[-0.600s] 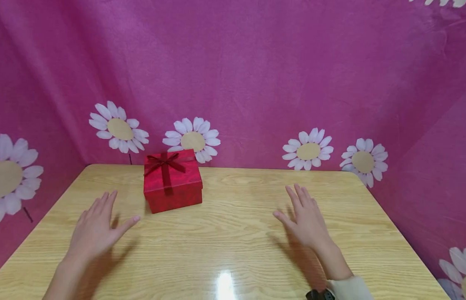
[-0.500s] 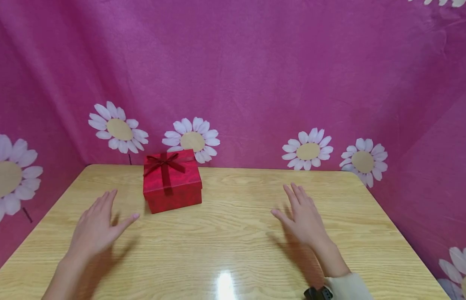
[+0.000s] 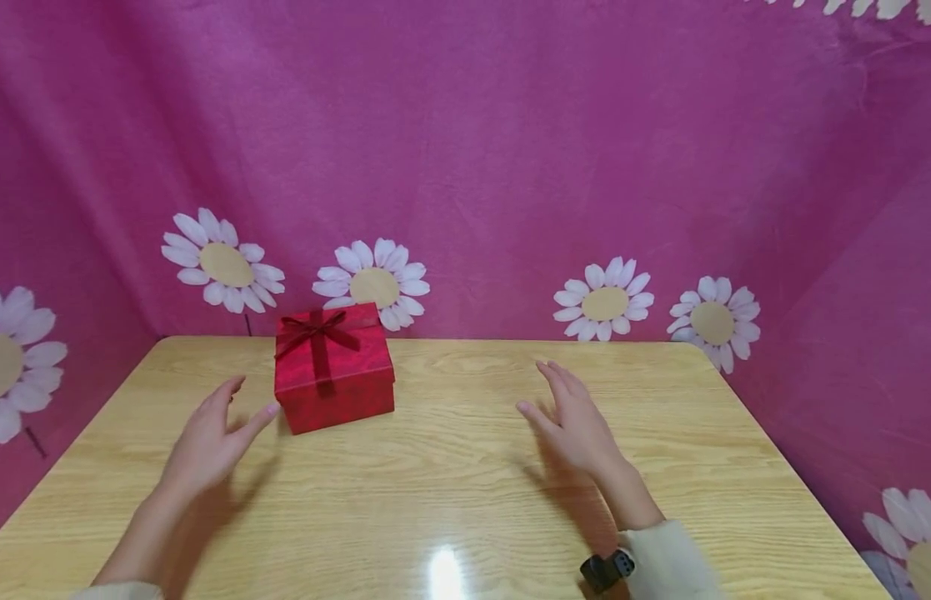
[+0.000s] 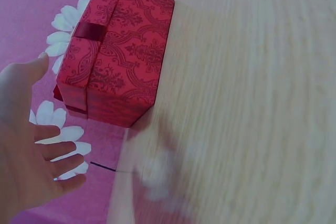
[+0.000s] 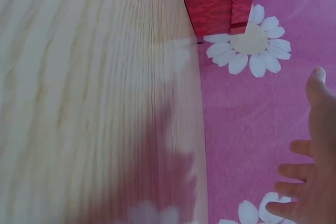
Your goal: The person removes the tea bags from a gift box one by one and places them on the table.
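Observation:
A red gift box point(image 3: 337, 375) with a dark red ribbon and bow point(image 3: 318, 329) on its lid stands at the back left of the table. Its patterned side shows large in the left wrist view point(image 4: 128, 51). My left hand point(image 3: 206, 442) hovers just left of the box, fingers spread and thumb tip right by the box's near left corner in the head view. To the right of the box, across a wide gap, my right hand point(image 3: 578, 429) is held over the table with relaxed fingers and holds nothing. The lid sits on the box.
The light wood table point(image 3: 450, 483) spreads under both hands, with a bright reflection near its front. A magenta cloth point(image 3: 480, 167) with white daisies hangs behind and at both sides. A black wristband point(image 3: 608, 571) shows at the right sleeve.
My left hand has moved right and nearer to the box. My right hand has drifted left, toward the box. The view has shifted slightly; the box stays put on the table.

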The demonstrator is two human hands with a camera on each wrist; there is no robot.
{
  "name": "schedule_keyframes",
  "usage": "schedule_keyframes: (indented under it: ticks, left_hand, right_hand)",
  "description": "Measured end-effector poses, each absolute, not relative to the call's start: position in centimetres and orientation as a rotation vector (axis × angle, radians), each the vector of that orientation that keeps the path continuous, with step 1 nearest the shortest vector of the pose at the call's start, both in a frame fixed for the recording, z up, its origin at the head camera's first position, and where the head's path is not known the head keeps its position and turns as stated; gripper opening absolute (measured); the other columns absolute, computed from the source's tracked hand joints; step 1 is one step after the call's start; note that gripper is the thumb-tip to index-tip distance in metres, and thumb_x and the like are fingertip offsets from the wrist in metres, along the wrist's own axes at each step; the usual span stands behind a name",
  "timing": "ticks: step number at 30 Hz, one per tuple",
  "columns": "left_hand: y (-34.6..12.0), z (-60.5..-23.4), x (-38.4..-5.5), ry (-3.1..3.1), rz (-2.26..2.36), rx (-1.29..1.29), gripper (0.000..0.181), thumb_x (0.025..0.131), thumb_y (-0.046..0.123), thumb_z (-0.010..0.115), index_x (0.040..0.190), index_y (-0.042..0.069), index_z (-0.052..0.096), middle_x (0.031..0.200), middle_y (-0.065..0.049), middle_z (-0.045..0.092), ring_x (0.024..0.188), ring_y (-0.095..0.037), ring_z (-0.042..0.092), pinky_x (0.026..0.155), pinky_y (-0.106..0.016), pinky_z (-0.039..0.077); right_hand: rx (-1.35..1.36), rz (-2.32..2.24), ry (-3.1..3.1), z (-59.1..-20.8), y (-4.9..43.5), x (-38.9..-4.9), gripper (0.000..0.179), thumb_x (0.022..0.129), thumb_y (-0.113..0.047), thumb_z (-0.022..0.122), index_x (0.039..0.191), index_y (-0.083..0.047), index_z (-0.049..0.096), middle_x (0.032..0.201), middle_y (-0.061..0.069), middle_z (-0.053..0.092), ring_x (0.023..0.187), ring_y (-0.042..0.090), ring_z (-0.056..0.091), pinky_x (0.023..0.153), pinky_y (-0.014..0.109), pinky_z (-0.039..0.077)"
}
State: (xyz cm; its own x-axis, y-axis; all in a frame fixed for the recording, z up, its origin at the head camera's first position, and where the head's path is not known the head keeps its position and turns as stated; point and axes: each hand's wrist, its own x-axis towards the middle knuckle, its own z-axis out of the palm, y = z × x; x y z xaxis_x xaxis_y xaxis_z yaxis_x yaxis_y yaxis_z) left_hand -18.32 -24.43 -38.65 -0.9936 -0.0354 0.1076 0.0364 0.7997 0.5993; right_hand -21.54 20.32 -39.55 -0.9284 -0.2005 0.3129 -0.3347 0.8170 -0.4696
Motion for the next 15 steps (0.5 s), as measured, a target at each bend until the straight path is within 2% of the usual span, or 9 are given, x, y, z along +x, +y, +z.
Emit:
schedule_keyframes:
  ticks: [10,12,15]
  left_hand:
    - [-24.0,-38.5,-20.0,-2.77,-1.281,0.032,0.075,0.098,0.047,0.044,0.147,-0.007,0.025,0.149,-0.031,0.033,0.133,-0.048,0.037,0.109,-0.061,0.036]
    - [-23.9,-38.5,-20.3,-2.754,-1.312,0.047,0.073,0.099,0.047,0.043,0.146,-0.007,0.027,0.148,-0.03,0.035,0.133,-0.047,0.038,0.108,-0.057,0.039]
    - [-23.8,-38.5,-20.6,-2.738,-1.375,0.081,0.073,0.099,0.048,0.043,0.147,-0.004,0.027,0.148,-0.028,0.037,0.134,-0.043,0.041,0.098,-0.029,0.049]
  right_hand:
    - [0.467,0.901,-2.72,-39.9,17.0,-24.0,0.063,0.094,-0.041,0.058,0.142,-0.004,0.042,0.146,0.018,0.046,0.139,0.034,0.039,0.117,0.049,0.033]
    - [0.473,0.915,-2.713,-39.9,16.3,-24.5,0.062,0.094,-0.04,0.058,0.141,-0.003,0.043,0.144,0.018,0.048,0.138,0.034,0.04,0.116,0.048,0.034]
    - [0.478,0.943,-2.709,-39.7,15.2,-25.0,0.06,0.094,-0.039,0.059,0.14,-0.003,0.045,0.142,0.018,0.05,0.137,0.033,0.042,0.116,0.047,0.035]
